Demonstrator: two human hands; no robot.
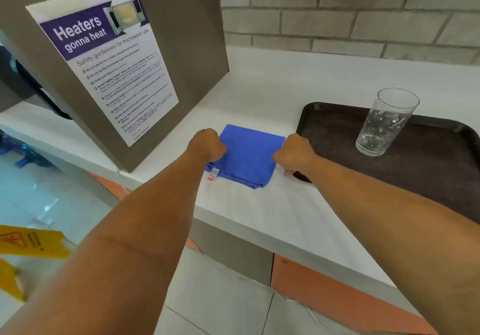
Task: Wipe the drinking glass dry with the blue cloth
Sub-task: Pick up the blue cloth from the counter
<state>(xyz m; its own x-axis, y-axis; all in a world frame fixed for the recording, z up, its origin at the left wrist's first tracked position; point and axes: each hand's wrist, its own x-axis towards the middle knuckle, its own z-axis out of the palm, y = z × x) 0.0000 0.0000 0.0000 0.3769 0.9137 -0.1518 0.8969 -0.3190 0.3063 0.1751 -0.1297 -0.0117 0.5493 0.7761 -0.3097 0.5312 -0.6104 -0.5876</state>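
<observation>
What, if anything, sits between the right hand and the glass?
Nothing visible. The right hand is at the blue cloth's edge; the drinking glass stands upright on the brown tray, only bare tray between.

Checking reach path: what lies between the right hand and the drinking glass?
In the head view, only the dark tray's bare surface lies between right hand and drinking glass.

1. White counter (259, 212): bare surface in front of the blue cloth (249, 153) to the near edge; open to approach
2. Grey cabinet panel (179, 56) stands close on the cloth's left, closing off that side
3. Brown tray (428, 168) lies just right of the cloth
4. Drinking glass (384, 124) upright on the tray; tray surface around it clear
5. Brick wall (363, 17) closes the rear
</observation>
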